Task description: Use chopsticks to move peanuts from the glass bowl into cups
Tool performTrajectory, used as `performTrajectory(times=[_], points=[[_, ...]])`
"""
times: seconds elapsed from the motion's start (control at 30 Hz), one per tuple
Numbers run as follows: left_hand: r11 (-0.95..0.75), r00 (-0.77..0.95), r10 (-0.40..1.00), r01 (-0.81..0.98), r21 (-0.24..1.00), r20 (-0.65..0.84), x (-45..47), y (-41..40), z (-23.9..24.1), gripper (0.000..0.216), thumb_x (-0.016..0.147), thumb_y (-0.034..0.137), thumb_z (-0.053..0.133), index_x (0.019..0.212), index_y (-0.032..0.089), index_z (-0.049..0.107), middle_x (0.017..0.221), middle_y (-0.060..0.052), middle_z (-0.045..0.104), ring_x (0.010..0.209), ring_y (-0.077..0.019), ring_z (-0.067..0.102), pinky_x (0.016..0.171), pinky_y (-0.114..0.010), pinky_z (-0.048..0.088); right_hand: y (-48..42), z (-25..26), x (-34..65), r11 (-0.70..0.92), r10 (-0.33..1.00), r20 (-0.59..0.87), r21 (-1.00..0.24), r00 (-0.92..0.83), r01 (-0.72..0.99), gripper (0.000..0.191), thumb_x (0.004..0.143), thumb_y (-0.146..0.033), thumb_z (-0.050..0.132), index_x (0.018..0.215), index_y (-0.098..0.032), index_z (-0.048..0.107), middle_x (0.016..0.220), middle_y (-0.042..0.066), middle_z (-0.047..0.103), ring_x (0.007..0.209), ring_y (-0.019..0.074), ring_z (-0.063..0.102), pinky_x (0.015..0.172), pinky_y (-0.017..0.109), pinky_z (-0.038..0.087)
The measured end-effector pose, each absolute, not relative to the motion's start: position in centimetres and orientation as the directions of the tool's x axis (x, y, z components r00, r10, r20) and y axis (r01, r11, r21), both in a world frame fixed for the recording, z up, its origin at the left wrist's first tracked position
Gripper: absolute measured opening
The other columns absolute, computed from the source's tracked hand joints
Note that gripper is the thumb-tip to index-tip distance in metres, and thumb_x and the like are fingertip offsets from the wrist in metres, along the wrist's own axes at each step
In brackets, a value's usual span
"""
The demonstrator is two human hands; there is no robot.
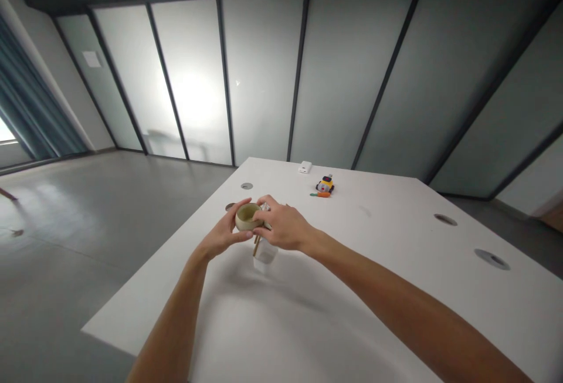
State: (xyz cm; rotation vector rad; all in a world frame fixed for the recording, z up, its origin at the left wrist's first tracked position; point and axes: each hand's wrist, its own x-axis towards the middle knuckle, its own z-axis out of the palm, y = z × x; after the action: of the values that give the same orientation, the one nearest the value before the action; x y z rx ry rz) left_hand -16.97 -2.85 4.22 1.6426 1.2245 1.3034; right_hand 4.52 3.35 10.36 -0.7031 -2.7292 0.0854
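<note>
Above the near-left part of the white counter (396, 289), my left hand (223, 234) cups a small olive-green cup (247, 216) from its left side, thumb over the far rim and fingers (240, 236) curled beneath. The cup sits mouth-up between both hands, equally near each and lifted off the surface. My right hand (285, 228) closes on its right side, pinching the rim. Just below stands a clear container (265, 252) with a thin wooden stick (255, 246) against it. Whether my right hand touches it, I cannot tell.

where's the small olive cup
Head view, just left of centre: the small olive cup is held between the left hand and right hand, above a clear jar on the white table.
</note>
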Motion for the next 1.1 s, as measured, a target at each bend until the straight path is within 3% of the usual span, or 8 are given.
performTrajectory(times=[0.1, 0.23, 0.37, 0.53, 0.77, 0.93, 1.1], points=[[-0.281, 0.029, 0.958, 0.257, 0.925, 0.284, -17.7, -2.2, 3.4, 0.082, 0.075, 0.044, 0.087, 0.147, 0.023, 0.054, 0.140, -0.014, 0.065, 0.122, -0.0340, 0.066, 0.099, -0.043, 0.056, 4.3, 9.7, 2.9, 0.894, 0.449, 0.239, -0.121, -0.861, 0.432, 0.018, 0.100, -0.039, 0.064, 0.108, -0.027, 0.074, 0.147, 0.004, 0.054, 0.090, 0.0171, 0.069, 0.074, 0.032, 0.053], [-0.252, -0.054, 0.953, 0.411, 0.876, 0.300, -19.2, -1.3, 1.8, 0.069, 0.069, 0.038, 0.089, 0.130, 0.021, 0.062, 0.132, -0.011, 0.067, 0.118, -0.0318, 0.067, 0.101, -0.043, 0.053, 5.0, 9.1, 3.3, 0.882, 0.466, 0.228, -0.199, -0.855, 0.427, 0.026, 0.096, -0.033, 0.068, 0.122, -0.027, 0.066, 0.143, 0.005, 0.058, 0.098, 0.0192, 0.068, 0.077, 0.031, 0.050], [-0.124, -0.232, 0.926, 0.558, 0.820, 0.298, -20.1, -0.5, 0.2, 0.065, 0.064, 0.033, 0.086, 0.123, 0.020, 0.061, 0.128, -0.010, 0.069, 0.114, -0.0316, 0.067, 0.101, -0.044, 0.053, 5.0, 8.3, 6.1, 0.795, 0.604, 0.281, -0.277, -0.746, 0.540, 0.029, 0.094, -0.033, 0.067, 0.119, -0.023, 0.056, 0.125, 0.005, 0.062, 0.084, 0.0157, 0.062, 0.066, 0.028, 0.041], [-0.024, -0.283, 0.918, 0.658, 0.753, 0.277, -20.2, 0.1, -1.3, 0.061, 0.067, 0.038, 0.082, 0.122, 0.021, 0.061, 0.120, -0.008, 0.074, 0.107, -0.0303, 0.071, 0.097, -0.042, 0.055, 4.4, 4.9, 10.0, 0.632, 0.774, 0.252, -0.284, -0.580, 0.721, 0.016, 0.094, -0.029, 0.060, 0.106, -0.022, 0.051, 0.111, 0.005, 0.062, 0.070, 0.0140, 0.055, 0.059, 0.029, 0.029], [0.033, -0.317, 0.915, 0.674, 0.738, 0.248, -20.1, 0.5, -2.3, 0.062, 0.070, 0.044, 0.081, 0.125, 0.022, 0.061, 0.116, -0.008, 0.076, 0.105, -0.0305, 0.073, 0.094, -0.040, 0.056, 4.1, 0.1, 9.5, 0.583, 0.811, 0.257, -0.276, -0.526, 0.764, 0.015, 0.093, -0.022, 0.057, 0.108, -0.022, 0.053, 0.114, 0.007, 0.066, 0.092, 0.0207, 0.064, 0.069, 0.029, 0.040], [-0.014, -0.290, 0.916, 0.666, 0.746, 0.276, -20.1, 0.8, -2.8, 0.065, 0.073, 0.044, 0.080, 0.131, 0.023, 0.060, 0.120, -0.008, 0.076, 0.107, -0.0300, 0.073, 0.097, -0.041, 0.055, 4.3, -1.7, 8.2, 0.636, 0.759, 0.394, -0.272, -0.519, 0.722, 0.020, 0.091, -0.020, 0.060, 0.111, -0.021, 0.056, 0.116, 0.010, 0.066, 0.104, 0.0242, 0.064, 0.080, 0.032, 0.050], [-0.056, -0.249, 0.922, 0.673, 0.738, 0.297, -20.6, 1.5, -3.8, 0.074, 0.075, 0.047, 0.080, 0.140, 0.022, 0.057, 0.133, -0.011, 0.072, 0.122, -0.0331, 0.067, 0.107, -0.046, 0.050, 4.3, -2.6, 8.0, 0.692, 0.687, 0.546, -0.290, -0.480, 0.661, 0.020, 0.091, -0.026, 0.062, 0.110, -0.022, 0.057, 0.111, 0.011, 0.065, 0.108, 0.0277, 0.061, 0.092, 0.040, 0.055]])
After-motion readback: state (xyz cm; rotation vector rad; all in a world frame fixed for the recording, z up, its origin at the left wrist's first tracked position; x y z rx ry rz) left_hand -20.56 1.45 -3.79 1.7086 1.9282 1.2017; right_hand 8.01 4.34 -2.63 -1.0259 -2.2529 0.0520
